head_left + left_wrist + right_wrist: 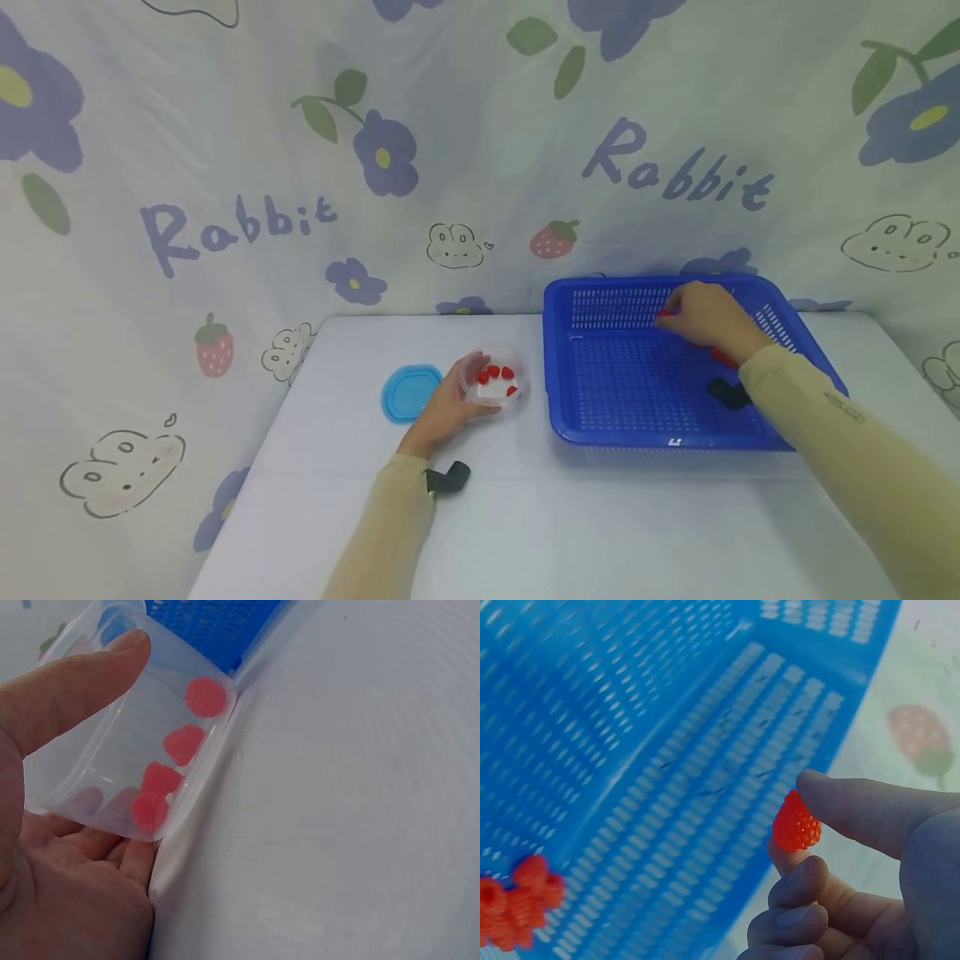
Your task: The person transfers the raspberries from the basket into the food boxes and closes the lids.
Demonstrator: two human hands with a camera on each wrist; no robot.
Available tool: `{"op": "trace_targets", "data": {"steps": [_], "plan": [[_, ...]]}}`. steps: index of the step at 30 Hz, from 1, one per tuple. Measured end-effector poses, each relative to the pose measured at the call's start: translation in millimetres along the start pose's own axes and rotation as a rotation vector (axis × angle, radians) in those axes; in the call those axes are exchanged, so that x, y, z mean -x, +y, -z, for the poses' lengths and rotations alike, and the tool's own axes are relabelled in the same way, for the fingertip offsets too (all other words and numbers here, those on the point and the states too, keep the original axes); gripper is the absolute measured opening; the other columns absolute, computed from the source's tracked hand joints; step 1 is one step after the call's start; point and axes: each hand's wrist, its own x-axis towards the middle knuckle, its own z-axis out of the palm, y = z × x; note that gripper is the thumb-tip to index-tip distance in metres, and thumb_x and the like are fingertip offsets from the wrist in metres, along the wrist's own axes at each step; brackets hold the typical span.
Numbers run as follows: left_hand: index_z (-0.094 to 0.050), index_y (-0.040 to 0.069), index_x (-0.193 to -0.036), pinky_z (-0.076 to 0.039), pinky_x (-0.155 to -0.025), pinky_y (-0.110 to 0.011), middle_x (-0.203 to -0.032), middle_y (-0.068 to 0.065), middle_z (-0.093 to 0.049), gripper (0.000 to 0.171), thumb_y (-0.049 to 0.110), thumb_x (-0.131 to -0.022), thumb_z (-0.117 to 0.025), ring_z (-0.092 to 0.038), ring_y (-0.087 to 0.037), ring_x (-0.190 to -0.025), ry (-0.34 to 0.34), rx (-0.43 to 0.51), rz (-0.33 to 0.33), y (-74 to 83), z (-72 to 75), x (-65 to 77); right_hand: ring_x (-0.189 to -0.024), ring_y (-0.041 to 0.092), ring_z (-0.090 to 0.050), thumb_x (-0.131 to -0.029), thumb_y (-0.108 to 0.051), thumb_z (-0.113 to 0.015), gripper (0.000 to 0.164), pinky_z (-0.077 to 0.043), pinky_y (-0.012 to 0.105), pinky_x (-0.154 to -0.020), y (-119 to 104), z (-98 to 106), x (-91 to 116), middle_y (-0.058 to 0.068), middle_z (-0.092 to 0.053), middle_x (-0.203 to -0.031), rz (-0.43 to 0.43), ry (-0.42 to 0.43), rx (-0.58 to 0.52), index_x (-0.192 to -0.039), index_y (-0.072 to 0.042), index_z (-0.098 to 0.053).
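Observation:
My left hand (447, 406) grips a clear plastic tub (480, 354) on the table, thumb on one side and fingers round the other. Several red raspberries (183, 744) lie at the bottom of the tub, seen through its wall in the left wrist view. Over the back part of a blue plastic basket (558, 375), my right hand (705, 312) pinches one raspberry (796, 823) between thumb and forefinger. More raspberries (521, 904) are clustered inside the basket, partly hidden by the right wrist in the head view.
A light blue lid (408, 393) lies on the white table (510, 533), left of the tub. The basket takes up the table's right side. Behind the table hangs a cloth (480, 150) printed with flowers, rabbits and strawberries.

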Motion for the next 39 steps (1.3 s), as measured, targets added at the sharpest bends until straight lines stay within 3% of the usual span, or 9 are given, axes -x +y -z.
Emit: {"op": "trace_targets", "data": {"steps": [12, 19, 39], "plan": [[-0.030, 0.027, -0.143, -0.024, -0.108, -0.051, -0.138, 0.015, -0.043, 0.092, 0.041, -0.068, -0.080, -0.031, -0.008, -0.132, -0.006, -0.007, 0.002, 1.5, -0.4, 0.6, -0.055, 0.015, -0.054, -0.084, -0.033, -0.066, 0.035, -0.047, 0.035, -0.054, -44, 3, 11, 0.001, -0.063, -0.066, 0.077, 0.022, -0.019, -0.097, -0.001, -0.065], [-0.031, 0.026, -0.143, -0.024, -0.108, -0.049, -0.139, 0.012, -0.043, 0.090, 0.039, -0.069, -0.081, -0.032, -0.008, -0.132, -0.011, 0.003, -0.007, 0.5, 0.2, 0.8, -0.046, 0.015, -0.042, -0.085, -0.033, -0.065, 0.032, -0.035, 0.030, -0.045, -63, -1, 14, 0.001, -0.051, -0.058, 0.100, 0.051, -0.093, -0.098, -0.004, -0.066], [-0.031, 0.029, -0.142, -0.025, -0.108, -0.048, -0.139, 0.013, -0.043, 0.089, 0.039, -0.069, -0.080, -0.032, -0.006, -0.131, -0.014, 0.015, 0.004, 2.6, 0.6, 0.3, -0.049, 0.016, -0.041, -0.083, -0.033, -0.068, 0.026, -0.031, 0.028, -0.046, -118, -20, 7, 0.001, -0.047, -0.063, 0.146, 0.042, -0.266, -0.096, -0.010, -0.067]]}}
